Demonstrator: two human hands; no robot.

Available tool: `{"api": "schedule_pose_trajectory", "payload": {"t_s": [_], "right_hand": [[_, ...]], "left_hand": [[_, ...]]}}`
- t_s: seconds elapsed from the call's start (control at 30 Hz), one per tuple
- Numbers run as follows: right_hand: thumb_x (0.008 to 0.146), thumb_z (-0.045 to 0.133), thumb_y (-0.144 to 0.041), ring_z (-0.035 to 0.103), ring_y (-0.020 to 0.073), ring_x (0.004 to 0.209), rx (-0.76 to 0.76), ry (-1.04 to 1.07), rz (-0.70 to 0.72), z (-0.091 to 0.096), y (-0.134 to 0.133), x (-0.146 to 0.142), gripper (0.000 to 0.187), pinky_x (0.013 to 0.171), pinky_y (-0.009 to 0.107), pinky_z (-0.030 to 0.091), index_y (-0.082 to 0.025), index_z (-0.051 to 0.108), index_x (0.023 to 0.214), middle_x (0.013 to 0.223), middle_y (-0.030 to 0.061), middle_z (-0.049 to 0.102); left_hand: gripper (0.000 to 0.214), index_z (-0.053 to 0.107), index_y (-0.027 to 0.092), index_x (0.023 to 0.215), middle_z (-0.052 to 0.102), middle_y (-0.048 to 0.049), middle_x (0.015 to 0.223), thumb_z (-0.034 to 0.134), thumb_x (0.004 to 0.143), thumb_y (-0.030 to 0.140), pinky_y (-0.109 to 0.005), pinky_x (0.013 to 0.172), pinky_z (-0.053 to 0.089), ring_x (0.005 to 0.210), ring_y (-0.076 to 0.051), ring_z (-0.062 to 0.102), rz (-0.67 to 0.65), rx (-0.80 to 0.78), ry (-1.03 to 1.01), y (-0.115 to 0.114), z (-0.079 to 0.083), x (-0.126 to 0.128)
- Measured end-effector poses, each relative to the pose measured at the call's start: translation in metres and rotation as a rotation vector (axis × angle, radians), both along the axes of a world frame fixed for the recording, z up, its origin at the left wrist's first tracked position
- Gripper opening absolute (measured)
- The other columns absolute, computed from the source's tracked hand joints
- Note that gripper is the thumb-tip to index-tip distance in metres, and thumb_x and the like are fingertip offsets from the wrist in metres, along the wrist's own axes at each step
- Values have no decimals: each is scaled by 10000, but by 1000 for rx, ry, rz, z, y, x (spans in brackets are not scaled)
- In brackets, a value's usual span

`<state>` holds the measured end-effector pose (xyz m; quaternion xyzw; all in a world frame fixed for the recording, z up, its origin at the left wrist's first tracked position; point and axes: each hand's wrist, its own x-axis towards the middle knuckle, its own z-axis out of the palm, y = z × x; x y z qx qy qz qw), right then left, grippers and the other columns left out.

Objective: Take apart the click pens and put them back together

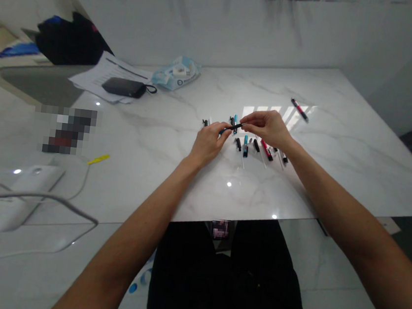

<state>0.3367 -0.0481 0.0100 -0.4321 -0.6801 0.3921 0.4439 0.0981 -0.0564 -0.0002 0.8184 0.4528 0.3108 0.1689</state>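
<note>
My left hand (207, 142) and my right hand (266, 126) meet above a white marble table (338, 164). Both are closed in a pinch on one thin black and teal pen (233, 127), the left at its near end, the right at its far end. Just beyond and beside the hands lie several pens and pen parts in a row, among them a teal pen (245, 145), a red pen (266, 150) and a small black piece (205, 122). Another red and black pen (300, 109) lies apart at the far right.
At the back left are papers (103, 76) with a black pouch (124, 87) on them and a pack of wipes (176, 73). A yellow strip (98, 159) lies left. A white device with a cable (19, 193) sits near left. Dark bag (70, 40) behind.
</note>
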Motion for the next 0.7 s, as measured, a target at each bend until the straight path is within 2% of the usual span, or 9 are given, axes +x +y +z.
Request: {"api": "schedule_pose_trajectory", "payload": {"t_s": [0.23, 0.43, 0.5, 0.6, 0.7], "right_hand": [[918, 794, -569, 759, 207, 773, 42, -166, -27, 0, 0, 2, 372, 756, 399, 630, -204, 848, 967, 815, 67, 806], [1019, 660, -553, 662, 161, 664, 90, -328, -62, 4, -3, 2, 449, 680, 368, 540, -201, 777, 764, 713, 54, 754], [1017, 667, -535, 653, 159, 663, 93, -314, -53, 5, -4, 1, 405, 677, 370, 533, -204, 783, 816, 725, 48, 757], [950, 776, -482, 670, 168, 709, 85, -249, -24, 6, -5, 2, 267, 698, 366, 543, -218, 804, 976, 787, 37, 777], [936, 799, -448, 680, 177, 745, 90, -252, -21, 6, -5, 2, 226, 750, 377, 549, -223, 800, 919, 809, 40, 779]], "left_hand": [[264, 790, 242, 1210, 819, -90, 1219, 570, 1086, 318, -401, 1002, 538, 1084, -252, 729, 6, -4, 3, 0, 0, 1], [280, 799, 225, 1204, 816, -94, 1183, 567, 1091, 334, -391, 982, 537, 1021, -241, 723, -9, -5, 6, -2, 1, 1], [293, 802, 228, 1205, 816, -94, 1177, 554, 1097, 338, -391, 985, 537, 1024, -240, 721, -8, -4, 8, -2, 1, 2], [302, 805, 238, 1204, 817, -88, 1179, 541, 1100, 342, -383, 974, 537, 1030, -239, 721, 5, -2, 14, -2, 1, 2], [341, 812, 234, 1164, 822, -86, 1132, 505, 1116, 375, -371, 925, 535, 997, -239, 721, 15, -1, 27, -2, 1, 1]]}}
